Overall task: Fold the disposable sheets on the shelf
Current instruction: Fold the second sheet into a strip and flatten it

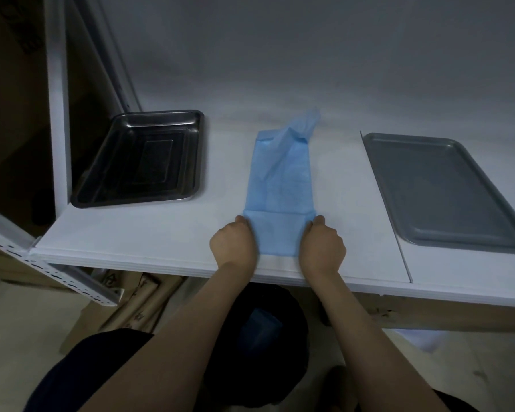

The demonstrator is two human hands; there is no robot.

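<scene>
A blue sheet, already folded into a long narrow strip, is lying at the centre of the frame on the white shelf, its far end standing crumpled and its near end doubled over into a band. The left hand and right hand are pinching the two side edges of that band, fingers curled closed around the fabric at the shelf's front edge. A dark steel tray is sitting at centre left and a flat grey tray at centre right, both well apart from the sheet.
</scene>
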